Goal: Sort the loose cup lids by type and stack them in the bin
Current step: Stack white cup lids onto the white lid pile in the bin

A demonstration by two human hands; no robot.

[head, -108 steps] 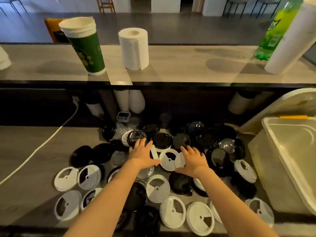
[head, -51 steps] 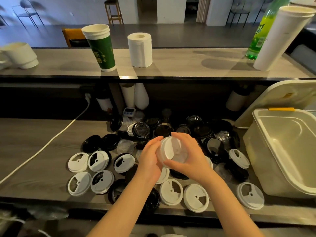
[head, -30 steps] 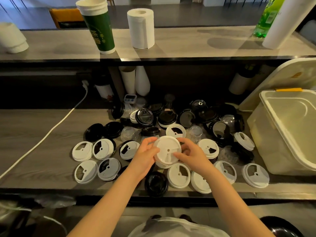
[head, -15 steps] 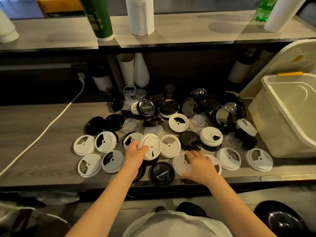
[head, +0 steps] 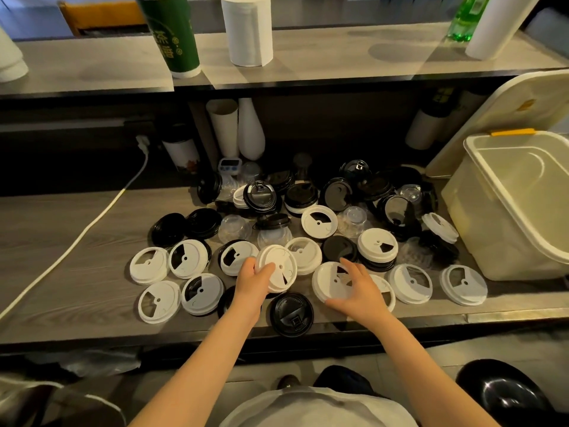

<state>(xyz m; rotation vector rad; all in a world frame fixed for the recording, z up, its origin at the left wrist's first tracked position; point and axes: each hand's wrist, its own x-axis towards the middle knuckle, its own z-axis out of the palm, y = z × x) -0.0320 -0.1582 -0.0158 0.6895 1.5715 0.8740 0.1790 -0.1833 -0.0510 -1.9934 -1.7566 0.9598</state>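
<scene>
Head view looks down on a grey wood-grain table (head: 61, 272) set below a higher shelf (head: 338, 60) of the same finish. On the shelf stand a green cup (head: 172, 35), a paper roll (head: 248, 29) and a green bottle (head: 465, 20). Loose lids cover the middle of the table: black and clear ones crowd the back, white ones lie nearer the front.

The left hand (head: 251, 278) has its grip closed on a white lid stack (head: 278, 268), thumb across the top, held just above the table. The right hand (head: 354, 288) grasps a single white lid (head: 326, 282), thumb at the near rim and fingers spread over the far side.

The bin (head: 508, 211) stands open-topped at the right end, touching no lid, its cover (head: 508, 103) leaning behind it. A black lid (head: 291, 309) lies close to the front edge, between the two forearms. Left of the lids the wood is bare but for a white cable (head: 92, 223) running diagonally across it.
</scene>
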